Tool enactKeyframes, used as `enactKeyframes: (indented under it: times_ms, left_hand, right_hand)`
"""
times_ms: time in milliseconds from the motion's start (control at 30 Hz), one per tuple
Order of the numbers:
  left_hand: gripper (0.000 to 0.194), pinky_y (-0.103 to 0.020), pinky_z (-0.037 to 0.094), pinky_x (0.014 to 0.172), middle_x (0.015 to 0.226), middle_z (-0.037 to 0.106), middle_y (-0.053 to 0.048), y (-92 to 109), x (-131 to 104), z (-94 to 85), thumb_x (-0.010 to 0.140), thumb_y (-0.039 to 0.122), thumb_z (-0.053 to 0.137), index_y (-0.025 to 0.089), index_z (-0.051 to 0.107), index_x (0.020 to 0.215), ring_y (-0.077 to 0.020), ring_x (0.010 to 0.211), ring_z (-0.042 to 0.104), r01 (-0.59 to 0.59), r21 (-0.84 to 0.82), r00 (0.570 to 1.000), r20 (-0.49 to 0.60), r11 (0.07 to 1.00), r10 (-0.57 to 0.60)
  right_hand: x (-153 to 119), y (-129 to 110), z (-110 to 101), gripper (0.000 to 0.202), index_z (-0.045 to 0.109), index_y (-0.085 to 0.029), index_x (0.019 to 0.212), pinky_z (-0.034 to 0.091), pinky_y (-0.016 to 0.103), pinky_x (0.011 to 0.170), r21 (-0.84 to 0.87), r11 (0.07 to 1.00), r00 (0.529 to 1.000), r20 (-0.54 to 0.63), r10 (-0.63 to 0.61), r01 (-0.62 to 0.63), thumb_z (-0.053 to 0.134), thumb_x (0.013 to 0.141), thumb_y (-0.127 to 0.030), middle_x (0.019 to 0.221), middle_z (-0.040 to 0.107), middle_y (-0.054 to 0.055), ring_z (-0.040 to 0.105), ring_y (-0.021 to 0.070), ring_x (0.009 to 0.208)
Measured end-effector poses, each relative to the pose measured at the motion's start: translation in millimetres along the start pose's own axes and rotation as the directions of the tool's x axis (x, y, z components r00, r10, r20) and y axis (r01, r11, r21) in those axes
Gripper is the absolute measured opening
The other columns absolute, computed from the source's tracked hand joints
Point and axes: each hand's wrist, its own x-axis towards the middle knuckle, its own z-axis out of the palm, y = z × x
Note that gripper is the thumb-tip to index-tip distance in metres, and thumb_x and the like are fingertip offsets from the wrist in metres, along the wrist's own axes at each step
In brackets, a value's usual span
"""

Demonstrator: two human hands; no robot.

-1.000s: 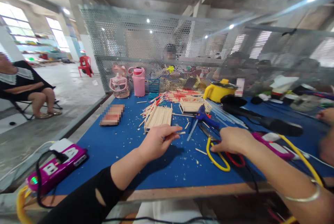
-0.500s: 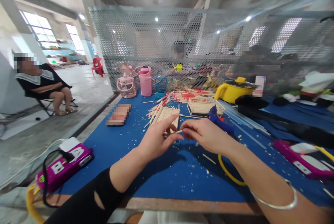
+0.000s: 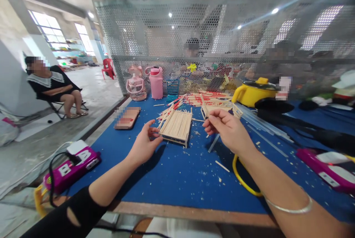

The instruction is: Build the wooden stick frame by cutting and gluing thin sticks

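Note:
My right hand (image 3: 226,128) is closed in a pinch round a pale wooden stick (image 3: 203,101), which points up and away from me. Left of the middle, a small tray-like frame built of wooden sticks (image 3: 177,125) lies on the blue table. My left hand (image 3: 146,141) is at its near left corner, thumb and fingers apart; whether the fingertips touch it I cannot tell. Behind my right hand a second stick frame (image 3: 237,111) is partly hidden, along with a dark blue bit of a tool. A translucent strip (image 3: 213,143) shows below that hand.
Red-tipped sticks (image 3: 208,97) are heaped at the back. Around are a phone (image 3: 127,117), two pink bottles, a yellow pot (image 3: 253,93), clear rods (image 3: 266,128), a yellow cable and purple power strips (image 3: 73,166). A perforated screen stands behind. One person sits at left.
My hands have moved apart. The left has shifted left and opened beside the stick frame; the right has moved slightly right and up, now with a stick pointing upward.

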Motion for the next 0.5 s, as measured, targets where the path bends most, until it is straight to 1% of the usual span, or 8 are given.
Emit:
enactKeyframes:
  times_ms: [67, 133, 233, 300, 367, 433, 500]
  left_hand:
    - [0.065, -0.027, 0.049, 0.067, 0.092, 0.057, -0.002, 3, -1, 7.7, 0.073, 0.022, 0.064, 0.014, 0.037, 0.131, -0.0098, 0.068, 0.056, -0.007, -0.006, 0.999, 0.038, 1.0, 0.007]
    - [0.062, -0.026, 0.048, 0.063, 0.089, 0.057, -0.001, 10, -3, 13.3, 0.074, 0.021, 0.061, 0.015, 0.038, 0.131, -0.0089, 0.063, 0.054, -0.011, 0.038, 0.998, 0.065, 0.999, 0.009]
    - [0.067, -0.028, 0.047, 0.062, 0.095, 0.059, -0.005, 26, -5, 15.1, 0.072, 0.021, 0.062, 0.016, 0.038, 0.135, -0.0127, 0.067, 0.057, -0.04, 0.204, 0.994, 0.111, 0.978, 0.017]
    - [0.078, -0.031, 0.047, 0.065, 0.102, 0.06, -0.007, 37, -4, 12.5, 0.068, 0.024, 0.066, 0.018, 0.034, 0.139, -0.0161, 0.072, 0.059, -0.073, 0.339, 0.983, 0.183, 0.938, 0.01]
    - [0.085, -0.032, 0.046, 0.067, 0.101, 0.06, -0.007, 43, 1, 9.2, 0.067, 0.028, 0.068, 0.019, 0.03, 0.143, -0.0177, 0.074, 0.059, -0.102, 0.435, 0.964, 0.265, 0.895, -0.019]
    - [0.086, -0.033, 0.046, 0.068, 0.095, 0.061, -0.005, 43, 6, 6.8, 0.067, 0.031, 0.068, 0.018, 0.03, 0.143, -0.018, 0.073, 0.058, -0.108, 0.47, 0.956, 0.292, 0.876, -0.039]
    - [0.084, -0.033, 0.046, 0.068, 0.092, 0.06, -0.004, 37, 9, 5.7, 0.069, 0.033, 0.068, 0.018, 0.03, 0.143, -0.018, 0.074, 0.056, -0.091, 0.461, 0.96, 0.276, 0.883, -0.045]
  right_hand:
    - [-2, 0, 0, 0.026, 0.054, -0.018, 0.086, 0.053, 0.025, 0.055, -0.007, 1.0, 1.0, 0.001, -0.007, 0.007, 0.059, 0.082, -0.044, 0.074, 0.066, 0.002, 0.061, 0.0111, 0.06]
    - [-2, -1, -3, 0.026, 0.054, -0.018, 0.085, 0.054, 0.026, 0.056, -0.008, 1.0, 1.0, 0.006, -0.008, 0.008, 0.06, 0.081, -0.044, 0.074, 0.066, 0.002, 0.062, 0.0115, 0.06]
    - [1, -1, -7, 0.026, 0.054, -0.019, 0.084, 0.055, 0.027, 0.058, -0.023, 1.0, 1.0, 0.003, -0.016, 0.016, 0.061, 0.081, -0.044, 0.07, 0.067, 0.002, 0.063, 0.0124, 0.06]
    - [3, 2, -8, 0.024, 0.054, -0.019, 0.085, 0.056, 0.028, 0.061, -0.02, 0.999, 0.999, -0.021, -0.047, 0.047, 0.061, 0.082, -0.042, 0.073, 0.068, 0.002, 0.065, 0.0134, 0.064]
    - [2, 6, -6, 0.02, 0.055, -0.02, 0.085, 0.057, 0.029, 0.063, -0.007, 0.996, 0.995, -0.054, -0.09, 0.09, 0.06, 0.083, -0.038, 0.076, 0.069, 0.002, 0.067, 0.0142, 0.068]
    - [-1, 13, -4, 0.015, 0.055, -0.02, 0.086, 0.056, 0.028, 0.064, -0.018, 0.991, 0.988, -0.081, -0.131, 0.13, 0.058, 0.086, -0.035, 0.078, 0.069, 0.002, 0.067, 0.0142, 0.07]
    - [-6, 19, -1, 0.011, 0.056, -0.02, 0.087, 0.055, 0.028, 0.064, -0.083, 0.983, 0.981, -0.093, -0.171, 0.164, 0.055, 0.088, -0.032, 0.079, 0.07, 0.002, 0.067, 0.014, 0.071]
